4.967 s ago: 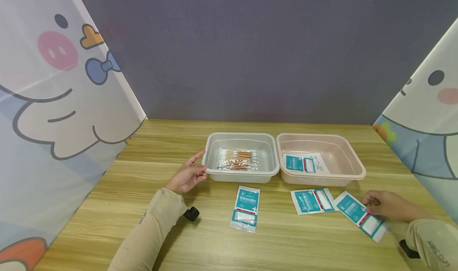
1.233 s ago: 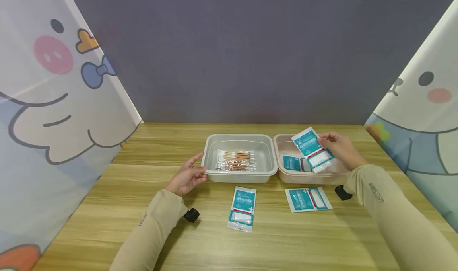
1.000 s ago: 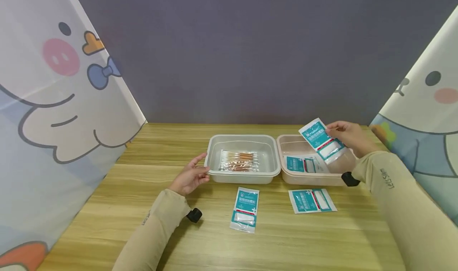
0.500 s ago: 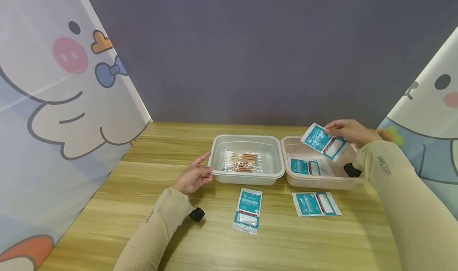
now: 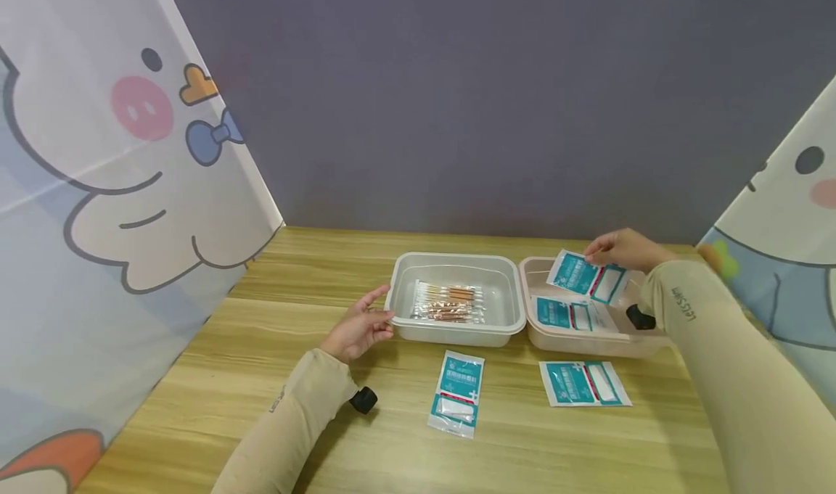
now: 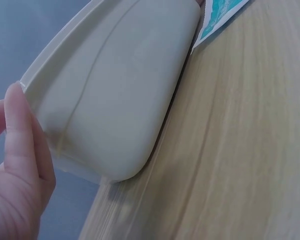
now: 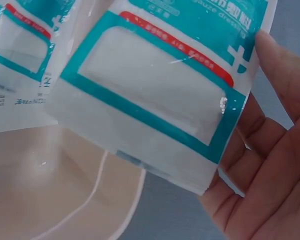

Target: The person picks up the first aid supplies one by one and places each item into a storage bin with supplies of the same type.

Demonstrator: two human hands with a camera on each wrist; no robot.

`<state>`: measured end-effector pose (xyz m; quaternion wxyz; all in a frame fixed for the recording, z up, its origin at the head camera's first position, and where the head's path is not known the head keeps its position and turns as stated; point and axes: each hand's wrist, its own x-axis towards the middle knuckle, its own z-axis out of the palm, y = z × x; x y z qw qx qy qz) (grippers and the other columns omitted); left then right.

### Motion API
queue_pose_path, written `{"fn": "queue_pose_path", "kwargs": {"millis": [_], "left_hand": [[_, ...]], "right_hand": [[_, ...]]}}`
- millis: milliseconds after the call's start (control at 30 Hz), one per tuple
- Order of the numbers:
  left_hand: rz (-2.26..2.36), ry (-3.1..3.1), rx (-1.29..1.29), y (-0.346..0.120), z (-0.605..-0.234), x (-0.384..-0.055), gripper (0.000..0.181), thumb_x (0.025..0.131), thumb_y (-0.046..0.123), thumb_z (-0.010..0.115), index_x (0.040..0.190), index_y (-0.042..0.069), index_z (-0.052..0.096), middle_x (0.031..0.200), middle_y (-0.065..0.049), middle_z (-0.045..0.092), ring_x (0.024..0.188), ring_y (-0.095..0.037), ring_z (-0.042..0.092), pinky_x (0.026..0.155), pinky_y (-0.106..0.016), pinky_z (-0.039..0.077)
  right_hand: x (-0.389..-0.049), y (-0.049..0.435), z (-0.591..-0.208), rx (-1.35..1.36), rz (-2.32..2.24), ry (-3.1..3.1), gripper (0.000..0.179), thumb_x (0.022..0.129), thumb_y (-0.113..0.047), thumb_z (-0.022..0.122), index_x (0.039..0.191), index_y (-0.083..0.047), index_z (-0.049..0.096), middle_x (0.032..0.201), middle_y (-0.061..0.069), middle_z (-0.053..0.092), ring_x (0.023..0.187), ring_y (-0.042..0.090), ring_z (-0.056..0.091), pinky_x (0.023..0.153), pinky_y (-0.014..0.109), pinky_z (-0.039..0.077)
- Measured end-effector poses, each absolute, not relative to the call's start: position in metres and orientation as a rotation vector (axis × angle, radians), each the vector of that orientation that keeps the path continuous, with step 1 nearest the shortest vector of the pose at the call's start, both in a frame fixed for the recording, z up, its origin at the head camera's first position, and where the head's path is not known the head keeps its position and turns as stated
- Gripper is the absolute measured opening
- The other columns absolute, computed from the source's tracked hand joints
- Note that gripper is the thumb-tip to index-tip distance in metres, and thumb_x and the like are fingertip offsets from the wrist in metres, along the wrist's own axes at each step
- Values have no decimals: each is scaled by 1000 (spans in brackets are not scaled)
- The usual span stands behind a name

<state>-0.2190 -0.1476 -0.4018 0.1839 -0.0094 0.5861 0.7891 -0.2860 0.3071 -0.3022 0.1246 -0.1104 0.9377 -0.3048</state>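
Note:
My right hand (image 5: 627, 251) pinches a teal-and-white gauze dressing packet (image 5: 578, 273) by its edge, over the pinkish plastic bin (image 5: 653, 342). In the right wrist view, the thumb lies at the edge of the held packet (image 7: 150, 85). Inside that bin lies another gauze dressing packet (image 5: 555, 313). My left hand (image 5: 359, 331) rests against the left corner of the pale grey plastic bin (image 5: 457, 331), thumb and forefinger extended at its rim. Clear-wrapped cotton swabs (image 5: 447, 304) with brown and pale sticks lie in the grey bin.
Two more gauze dressing packets lie on the wooden table (image 5: 522, 454): an upright one (image 5: 457, 392) in front of the grey bin and a sideways one (image 5: 584, 384) before the pinkish bin. A dark panel (image 5: 483, 102) stands behind, with cartoon-printed panels (image 5: 130, 189) at both sides.
My right hand picked a packet off the table at the right, carried it over the pinkish bin, and has since lowered it. My left hand keeps its place at the grey bin.

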Motion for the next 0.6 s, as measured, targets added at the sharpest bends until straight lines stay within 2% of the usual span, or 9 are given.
{"fn": "queue_pose_path", "kwargs": {"millis": [200,367,600], "left_hand": [[2223,1673,-32,-146,-400,-218,65,95,-8,48,152,9,22,75,-3,55,57,-8,57,56,-16,55],[2231,1666,-48,-147,-399,-218,65,94,-9,48,151,9,23,74,-3,55,57,-8,57,55,-16,55],[2221,1669,-26,-146,-398,-219,66,94,-9,48,152,8,21,76,-4,55,57,-8,56,55,-16,55]], "right_hand": [[-287,309,-310,-342,-775,2699,26,94,-16,61,106,7,65,95,8,67,85,23,55,73,35,49],[-292,309,-314,-365,-729,2630,20,92,-12,60,101,5,66,93,6,66,87,24,54,78,41,50],[-297,308,-324,-308,-686,2545,21,89,-16,66,100,2,67,91,2,65,86,23,53,72,33,47]]}}
